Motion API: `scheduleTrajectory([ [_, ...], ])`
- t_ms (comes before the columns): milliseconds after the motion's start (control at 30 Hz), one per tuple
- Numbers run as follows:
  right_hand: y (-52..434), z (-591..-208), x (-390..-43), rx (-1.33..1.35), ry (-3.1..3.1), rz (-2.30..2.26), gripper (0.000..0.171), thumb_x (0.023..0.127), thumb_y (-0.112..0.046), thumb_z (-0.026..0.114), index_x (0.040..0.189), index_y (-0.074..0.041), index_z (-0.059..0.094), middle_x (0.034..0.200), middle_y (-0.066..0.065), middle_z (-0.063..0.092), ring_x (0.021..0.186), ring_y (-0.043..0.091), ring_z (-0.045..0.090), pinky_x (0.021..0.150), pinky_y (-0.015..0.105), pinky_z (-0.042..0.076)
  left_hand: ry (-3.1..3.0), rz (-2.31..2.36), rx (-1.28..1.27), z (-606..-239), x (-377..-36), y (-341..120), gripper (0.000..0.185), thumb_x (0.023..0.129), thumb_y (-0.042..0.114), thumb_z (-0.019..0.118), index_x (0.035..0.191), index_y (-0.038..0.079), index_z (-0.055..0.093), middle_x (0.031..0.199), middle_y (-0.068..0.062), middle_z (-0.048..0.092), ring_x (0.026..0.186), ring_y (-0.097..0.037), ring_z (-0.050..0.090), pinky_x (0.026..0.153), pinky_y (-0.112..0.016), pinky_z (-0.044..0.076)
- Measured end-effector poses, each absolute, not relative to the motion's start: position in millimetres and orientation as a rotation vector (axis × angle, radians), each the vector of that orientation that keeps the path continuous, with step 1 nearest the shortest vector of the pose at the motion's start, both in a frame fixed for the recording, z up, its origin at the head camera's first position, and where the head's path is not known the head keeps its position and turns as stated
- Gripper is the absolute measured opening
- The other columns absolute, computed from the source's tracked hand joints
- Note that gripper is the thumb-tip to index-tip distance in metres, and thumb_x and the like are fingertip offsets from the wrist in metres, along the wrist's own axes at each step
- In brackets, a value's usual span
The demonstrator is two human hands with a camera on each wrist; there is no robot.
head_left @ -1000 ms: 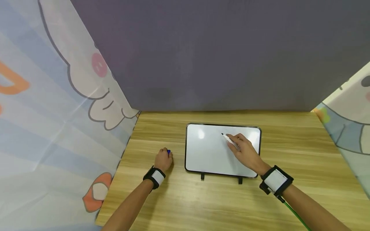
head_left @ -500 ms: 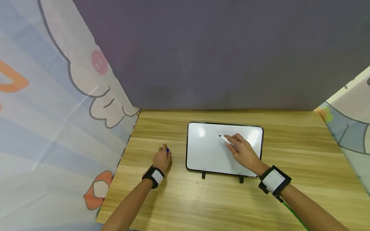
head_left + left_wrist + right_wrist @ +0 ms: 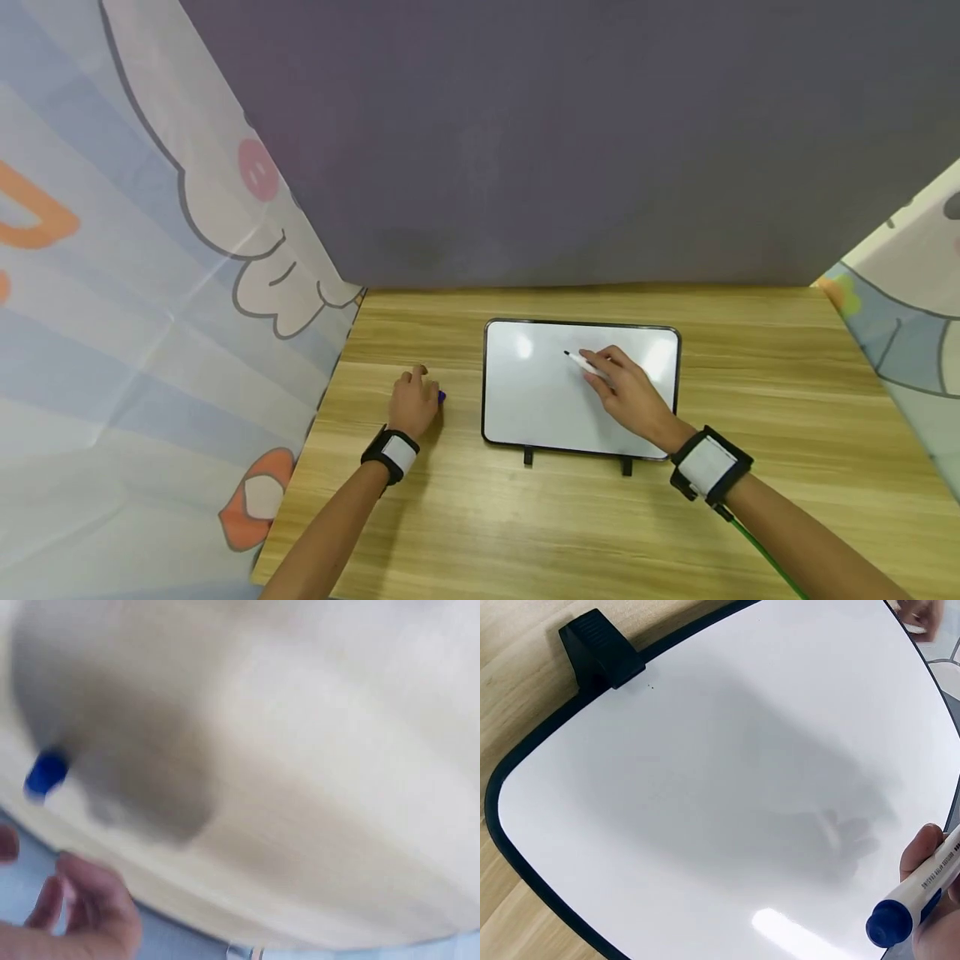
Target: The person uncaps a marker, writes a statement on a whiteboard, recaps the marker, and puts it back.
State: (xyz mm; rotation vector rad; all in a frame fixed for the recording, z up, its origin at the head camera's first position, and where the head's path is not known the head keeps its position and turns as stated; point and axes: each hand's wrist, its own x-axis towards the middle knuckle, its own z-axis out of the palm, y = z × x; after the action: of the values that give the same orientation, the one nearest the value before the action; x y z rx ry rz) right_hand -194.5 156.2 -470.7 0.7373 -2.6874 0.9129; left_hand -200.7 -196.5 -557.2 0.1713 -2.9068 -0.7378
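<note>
My right hand [image 3: 630, 392] pinches a white whiteboard marker [image 3: 587, 364] over the upper middle of a black-framed whiteboard [image 3: 525, 408]. The marker's dark tip points to the upper left, and its blue rear end shows in the right wrist view. Left of the board, a small blue marker cap [image 3: 46, 774] lies on the wooden table. My left hand [image 3: 412, 404] is just left of that cap, its fingers loosely bent. In the left wrist view a gap shows between those fingertips and the cap, with nothing held.
Two black feet [image 3: 528, 456] stick out from the board's near edge onto the wooden table [image 3: 480, 533]. A dark grey panel [image 3: 525, 167] stands behind the table, and a cartoon-printed sheet [image 3: 150, 333] hangs at the left. A green cable [image 3: 765, 550] trails from the right wristband.
My left hand has let go of the blue cap and drawn slightly left, its fingers spreading. My right hand has shifted a little left with the marker.
</note>
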Motion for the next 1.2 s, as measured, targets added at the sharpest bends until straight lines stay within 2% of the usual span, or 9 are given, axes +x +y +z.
scheduleTrajectory([
  [167, 154.7, -467.2, -198.0, 0.744, -2.677, 0.908, 0.038, 0.088, -0.009, 0.062, 0.125, 0.0, 0.057, 0.099, 0.008, 0.057, 0.072, 0.009, 0.047, 0.058, 0.02, 0.042, -2.628, -0.802, 0.111, -513.6, -220.8, -188.6, 0.024, 0.091, 0.018, 0.054, 0.111, 0.003, 0.056, 0.095, -0.015, 0.055, 0.09, -0.03, 0.051, 0.069, -0.038, 0.044],
  [367, 153.6, -461.1, -199.2, 0.747, -2.699, 0.927, 0.038, 0.088, -0.01, 0.062, 0.125, 0.0, 0.056, 0.099, 0.007, 0.057, 0.072, 0.009, 0.047, 0.057, 0.02, 0.041, -2.383, -0.862, -0.139, -461.9, -232.1, -156.9, 0.018, 0.089, 0.008, 0.054, 0.106, 0.002, 0.057, 0.096, -0.015, 0.055, 0.09, -0.029, 0.048, 0.078, -0.039, 0.041],
  [500, 153.1, -457.0, -199.4, 0.751, -2.703, 0.908, 0.039, 0.088, -0.01, 0.063, 0.124, 0.0, 0.057, 0.1, 0.007, 0.057, 0.074, 0.01, 0.048, 0.059, 0.021, 0.042, -2.356, -0.843, -0.321, -443.7, -230.5, -129.1, 0.017, 0.087, 0.006, 0.056, 0.103, 0.003, 0.059, 0.097, -0.013, 0.057, 0.092, -0.027, 0.05, 0.078, -0.037, 0.043],
  [767, 143.8, -448.4, -202.2, 0.797, -2.696, 0.833, 0.038, 0.086, -0.014, 0.066, 0.121, -0.001, 0.059, 0.101, 0.005, 0.06, 0.078, 0.01, 0.055, 0.066, 0.027, 0.049, -2.469, -0.627, -0.779, -429.7, -215.7, -71.5, 0.018, 0.09, 0.02, 0.054, 0.103, 0.011, 0.064, 0.106, -0.004, 0.059, 0.099, -0.019, 0.053, 0.084, -0.033, 0.045],
  [967, 139.1, -445.3, -202.8, 0.84, -2.681, 0.809, 0.035, 0.086, -0.015, 0.066, 0.118, -0.002, 0.061, 0.102, 0.006, 0.062, 0.085, 0.015, 0.061, 0.072, 0.031, 0.053, -2.546, -0.55, -0.872, -432.0, -212.4, -54.8, 0.018, 0.091, 0.024, 0.054, 0.1, 0.014, 0.066, 0.104, -0.001, 0.06, 0.101, -0.017, 0.054, 0.087, -0.032, 0.045],
  [1200, 133.5, -444.4, -203.6, 0.846, -2.658, 0.771, 0.031, 0.084, -0.017, 0.068, 0.111, -0.003, 0.064, 0.102, 0.007, 0.065, 0.087, 0.016, 0.062, 0.074, 0.033, 0.052, -2.591, -0.504, -0.899, -436.8, -209.0, -51.6, 0.021, 0.09, 0.028, 0.055, 0.1, 0.013, 0.067, 0.103, 0.001, 0.061, 0.098, -0.016, 0.053, 0.087, -0.032, 0.044],
])
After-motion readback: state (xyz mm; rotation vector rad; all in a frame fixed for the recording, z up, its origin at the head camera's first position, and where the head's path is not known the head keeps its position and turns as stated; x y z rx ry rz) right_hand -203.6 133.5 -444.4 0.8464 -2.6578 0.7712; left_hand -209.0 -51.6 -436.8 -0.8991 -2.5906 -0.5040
